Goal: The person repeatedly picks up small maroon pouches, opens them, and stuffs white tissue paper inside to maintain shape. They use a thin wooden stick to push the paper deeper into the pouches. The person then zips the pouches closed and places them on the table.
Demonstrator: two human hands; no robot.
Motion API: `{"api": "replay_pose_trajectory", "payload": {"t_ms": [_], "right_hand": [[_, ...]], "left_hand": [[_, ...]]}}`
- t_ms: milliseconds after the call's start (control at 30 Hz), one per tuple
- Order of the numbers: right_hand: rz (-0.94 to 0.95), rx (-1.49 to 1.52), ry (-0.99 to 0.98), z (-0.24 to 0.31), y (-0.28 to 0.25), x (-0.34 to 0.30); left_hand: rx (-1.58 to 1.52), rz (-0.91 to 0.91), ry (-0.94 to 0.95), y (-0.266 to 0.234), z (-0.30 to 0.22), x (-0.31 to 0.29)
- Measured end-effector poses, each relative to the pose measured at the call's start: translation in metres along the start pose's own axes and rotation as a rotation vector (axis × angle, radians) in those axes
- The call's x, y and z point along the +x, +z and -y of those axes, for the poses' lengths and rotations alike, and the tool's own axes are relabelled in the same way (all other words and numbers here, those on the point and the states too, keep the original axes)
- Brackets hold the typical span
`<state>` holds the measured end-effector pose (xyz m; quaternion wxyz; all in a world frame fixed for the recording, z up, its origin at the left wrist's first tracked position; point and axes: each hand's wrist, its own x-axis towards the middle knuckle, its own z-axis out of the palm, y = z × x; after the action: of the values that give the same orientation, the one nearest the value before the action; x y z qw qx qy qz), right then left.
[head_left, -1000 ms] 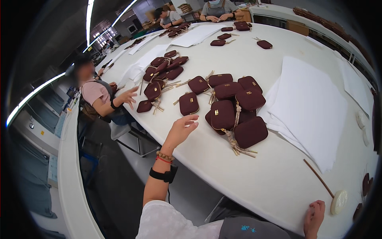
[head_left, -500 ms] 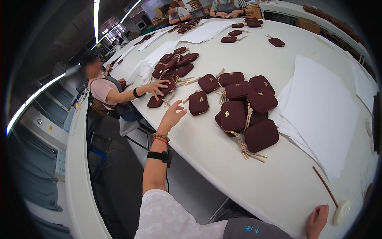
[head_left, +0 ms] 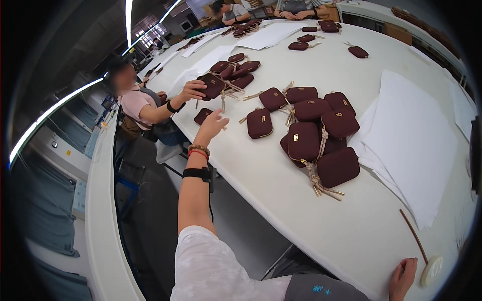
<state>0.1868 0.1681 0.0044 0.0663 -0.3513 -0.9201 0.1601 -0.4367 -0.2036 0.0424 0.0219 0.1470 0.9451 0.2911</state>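
Observation:
My left hand (head_left: 213, 125) reaches out over the table's left edge, fingers apart and holding nothing. Just beyond it lies a small maroon zip pouch (head_left: 202, 116), partly hidden by my hand. A co-worker's hand (head_left: 193, 91) grips another maroon pouch (head_left: 213, 86) with a knotted cord, lifted off the table. Right of my left hand, a single pouch (head_left: 259, 123) lies beside a heap of pouches (head_left: 304, 142) with beige cords and gold tips. My right hand (head_left: 403, 279) rests on the table at lower right, fingers curled, nothing visible in it.
A white disc (head_left: 432, 271) and a thin brown stick (head_left: 414, 236) lie beside my right hand. White paper sheets (head_left: 409, 150) cover the table's right part. Farther off are another pouch pile (head_left: 243, 67) and more people at the long white table (head_left: 281, 210).
The co-worker's hand has closed on a pouch and raised it away from the pile. My left hand has come closer to the pouch left lying there. The whole view has shifted slightly.

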Motion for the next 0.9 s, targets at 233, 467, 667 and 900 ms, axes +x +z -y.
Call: {"api": "replay_pose_trajectory", "payload": {"t_ms": [233, 467, 667, 900], "right_hand": [[-0.019, 0.028, -0.038, -0.008, 0.005, -0.013], [-0.068, 0.273, -0.025, -0.006, 0.009, -0.021], [0.049, 0.322, -0.002, -0.014, -0.015, -0.031], [-0.144, 0.282, 0.066, -0.052, -0.033, -0.052]], "left_hand": [[-0.192, 0.426, 0.153, 0.041, -0.064, -0.090], [-0.134, 0.424, 0.195, 0.036, -0.108, -0.154], [-0.273, 0.620, 0.459, 0.070, -0.180, -0.228], [-0.158, 0.303, 0.708, 0.117, -0.199, -0.223]]}}
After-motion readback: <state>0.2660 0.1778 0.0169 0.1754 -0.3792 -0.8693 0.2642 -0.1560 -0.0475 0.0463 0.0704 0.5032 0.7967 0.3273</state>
